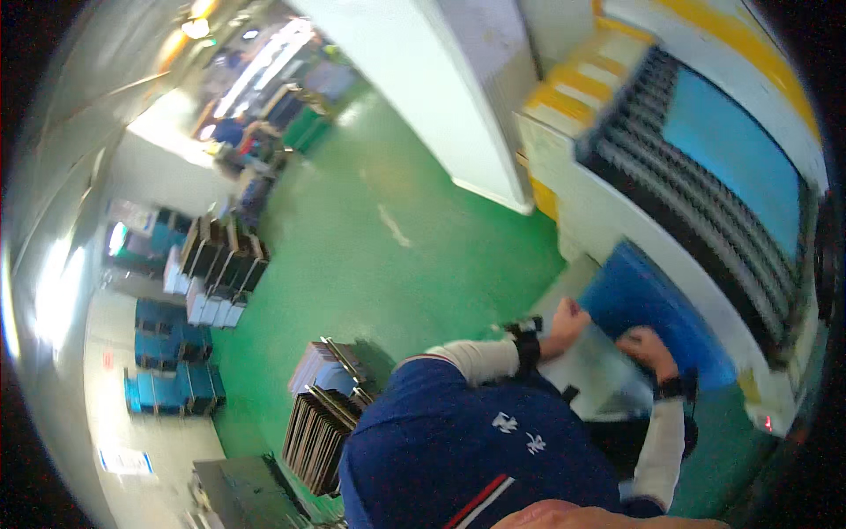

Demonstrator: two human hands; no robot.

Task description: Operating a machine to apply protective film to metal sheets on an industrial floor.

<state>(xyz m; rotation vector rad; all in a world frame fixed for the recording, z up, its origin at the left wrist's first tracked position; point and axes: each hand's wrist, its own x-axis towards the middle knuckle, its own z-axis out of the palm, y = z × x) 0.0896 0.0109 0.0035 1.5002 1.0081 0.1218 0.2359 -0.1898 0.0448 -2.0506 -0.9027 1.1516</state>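
A flat, dark blue panel lies at a slant in front of me, beside the white machine. My left hand is closed at the panel's left corner, fingers curled in. Further right, my right hand is also closed, over the panel's near edge. Blur hides exactly how the fingers meet that edge. Under and between the hands is a pale grey, smooth surface. Both wrists carry black straps over white sleeves.
On the right stands a white machine with yellow edging, black-and-grey ridged strips and a light blue sheet. Racks of upright boards stand behind my left side on the green floor. Blue bins line the left wall.
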